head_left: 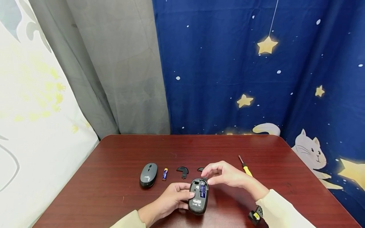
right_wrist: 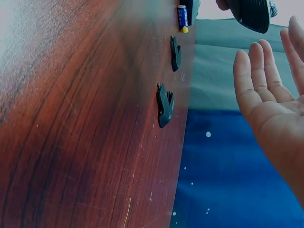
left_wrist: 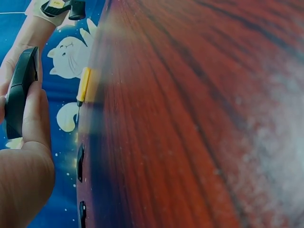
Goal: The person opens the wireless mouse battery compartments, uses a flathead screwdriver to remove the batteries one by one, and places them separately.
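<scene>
My left hand [head_left: 177, 197] grips a black computer mouse [head_left: 196, 207] with its underside up, thumb on the underside and fingers beneath. A blue battery [head_left: 202, 190] lies in the mouse's uncovered compartment. At the mouse's far end is my right hand [head_left: 225, 174], its thumb close to the rim; whether they touch cannot be told. In the right wrist view the right hand [right_wrist: 273, 99] has its fingers extended, nothing seen between them, just below the mouse [right_wrist: 254, 16]. In the left wrist view the mouse [left_wrist: 21, 92] appears edge-on in the left hand [left_wrist: 35, 123].
On the dark red table [head_left: 114, 186] lie a grey mouse [head_left: 148, 175], a loose blue battery [head_left: 165, 174] and a black cover piece [head_left: 182, 172]. A second cover piece [head_left: 201, 169] is partly behind the right hand. A yellow-handled screwdriver [head_left: 246, 170] lies at the right.
</scene>
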The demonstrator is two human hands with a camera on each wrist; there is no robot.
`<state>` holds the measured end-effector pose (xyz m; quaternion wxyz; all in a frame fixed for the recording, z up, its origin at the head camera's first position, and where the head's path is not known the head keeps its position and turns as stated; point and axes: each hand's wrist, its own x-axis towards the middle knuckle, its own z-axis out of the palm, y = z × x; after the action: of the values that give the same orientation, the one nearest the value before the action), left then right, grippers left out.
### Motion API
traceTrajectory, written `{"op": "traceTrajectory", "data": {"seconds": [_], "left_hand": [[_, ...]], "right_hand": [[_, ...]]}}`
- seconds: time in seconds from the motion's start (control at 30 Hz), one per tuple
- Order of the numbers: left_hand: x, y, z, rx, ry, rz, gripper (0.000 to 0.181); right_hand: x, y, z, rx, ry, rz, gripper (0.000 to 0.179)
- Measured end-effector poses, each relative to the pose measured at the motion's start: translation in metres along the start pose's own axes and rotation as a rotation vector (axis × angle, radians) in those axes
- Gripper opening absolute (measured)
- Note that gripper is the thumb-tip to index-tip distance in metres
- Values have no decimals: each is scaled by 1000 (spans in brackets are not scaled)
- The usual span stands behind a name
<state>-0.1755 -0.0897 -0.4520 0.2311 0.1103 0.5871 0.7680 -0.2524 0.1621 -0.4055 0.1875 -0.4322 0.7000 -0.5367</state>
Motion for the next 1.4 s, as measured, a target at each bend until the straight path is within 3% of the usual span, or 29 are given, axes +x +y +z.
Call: {"op": "traceTrajectory", "data": {"seconds": [0.5,1.03,1.4], "left_hand": [[-1,-3,0,5,-16,-6,33],[1,-7,-1,6,-14,-3,33],[1,-7,-2,9,-14,-12,33]], "right_hand": [[6,2,5,-29,-104,-34,22],[6,5,7,-117,-122,-12,23],[6,5,8,-75,-133,20,14]]}}
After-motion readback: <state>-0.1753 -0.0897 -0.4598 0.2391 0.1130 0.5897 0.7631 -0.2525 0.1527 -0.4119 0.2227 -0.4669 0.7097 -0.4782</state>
